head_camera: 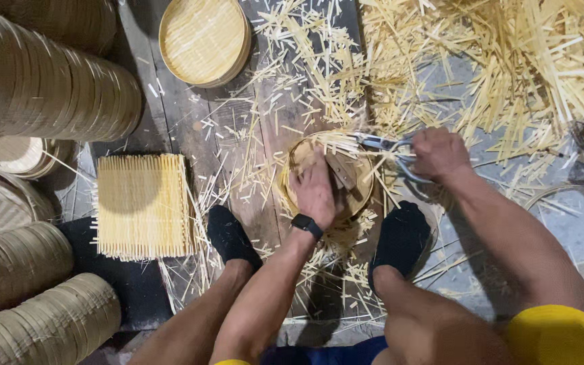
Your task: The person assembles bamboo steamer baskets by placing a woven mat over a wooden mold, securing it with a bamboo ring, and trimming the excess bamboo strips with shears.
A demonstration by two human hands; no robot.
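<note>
Though scissors-trimmed, round bamboo tray [329,177] under hands.

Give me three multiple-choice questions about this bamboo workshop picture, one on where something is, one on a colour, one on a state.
1. Where does the square woven mat lie?
A. left of the person's feet
B. on the round tray
C. under the scissors

2. What colour is the watch on the left wrist?
A. white
B. black
C. red

3. What is the left hand doing?
A. hanging free
B. holding scissors
C. pressing down on the round tray

Answers: 1 A, the mat sits on the boards left of the feet. 2 B, the band is black. 3 C, its palm rests on the tray, while the right hand grips the scissors.
</note>
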